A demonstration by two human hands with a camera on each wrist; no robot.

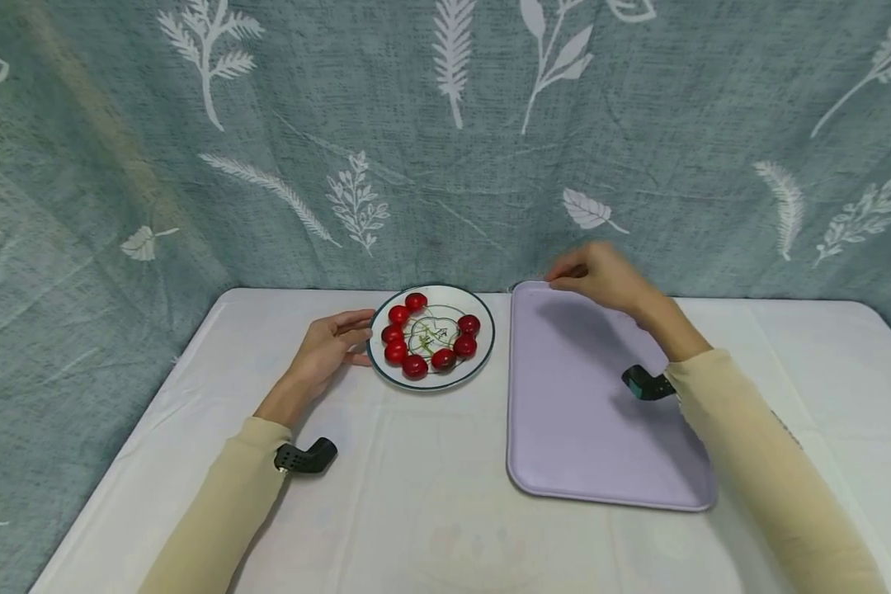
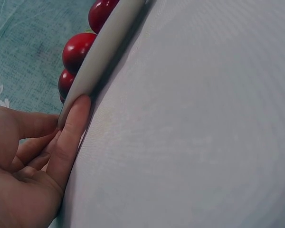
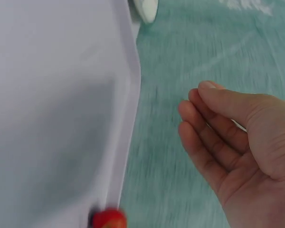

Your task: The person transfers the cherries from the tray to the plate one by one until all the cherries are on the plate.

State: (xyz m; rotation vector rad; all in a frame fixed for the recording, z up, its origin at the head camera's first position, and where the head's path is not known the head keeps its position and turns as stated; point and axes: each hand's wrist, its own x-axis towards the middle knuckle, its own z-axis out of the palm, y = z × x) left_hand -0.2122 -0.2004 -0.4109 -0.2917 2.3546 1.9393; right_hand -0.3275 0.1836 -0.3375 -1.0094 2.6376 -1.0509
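Observation:
A white plate [image 1: 431,381] with a dark blue rim holds several glossy red cherries [image 1: 442,359] in a partial ring over its drawn pattern. My left hand [image 1: 329,345] holds the plate's left rim. In the left wrist view, the left hand [image 2: 33,166] has one finger along the rim's underside and others at its edge. Over the far left corner of a lilac tray [image 1: 594,429] is my right hand [image 1: 597,276]. In the right wrist view, nothing shows between the loosely bent fingers of the right hand [image 3: 247,137].
A blurred red round thing [image 3: 109,218] sits by the tray's edge in the right wrist view; my arm hides that spot in the head view. A green curtain [image 1: 416,165] with white leaf prints hangs behind the white tablecloth [image 1: 416,495].

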